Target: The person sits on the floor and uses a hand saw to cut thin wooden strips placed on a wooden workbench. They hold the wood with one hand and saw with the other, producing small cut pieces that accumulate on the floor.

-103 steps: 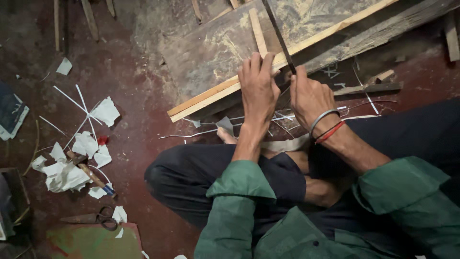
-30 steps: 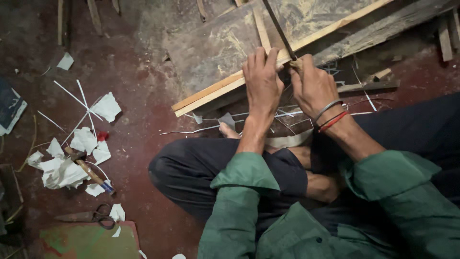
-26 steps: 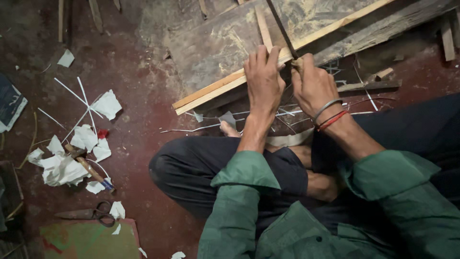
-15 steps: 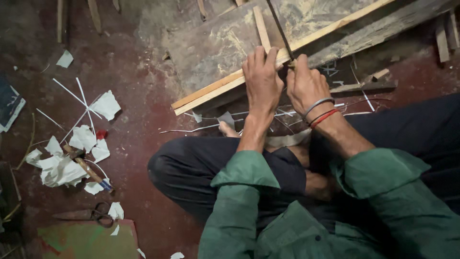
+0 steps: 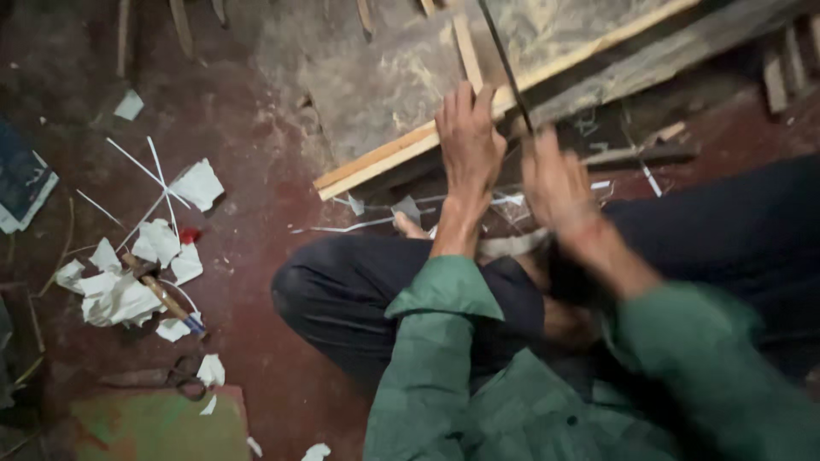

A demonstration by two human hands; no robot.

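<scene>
The left hand [image 5: 468, 137] is pressing down on a pale wooden strip [image 5: 376, 162] that is lying slantwise over a worn board [image 5: 367, 85] on the floor — its fingers are spread flat across the strip, so its grip is more a clamp of the palm than a closed hold. The right hand [image 5: 555, 183] is blurring with motion just beside it; it is seeming to close around the lower end of a thin dark blade [image 5: 506, 68] that is rising steeply away past the strip, though the blur is hiding the fingers, so I cannot tell how tight that grip is.

The strip is looking light, stiff and narrow, likely to skate or twist on the dusty board unless it is being pinned close to where the blade is meeting it — which is where the left hand is sitting. The blade is looking slim and springy; taking it low, near the hand, is probably keeping it from whipping.

Off to the left, white paper scraps [image 5: 120, 290], a small wooden-handled tool [image 5: 162, 294] and dark scissors [image 5: 179, 376] are lying on the red floor [image 5: 256, 282].

Compared with the earlier views, the left hand is keeping its place on the strip, while the right hand is sitting lower and nearer the knee, now smeared by movement, its bangles no longer readable.
</scene>
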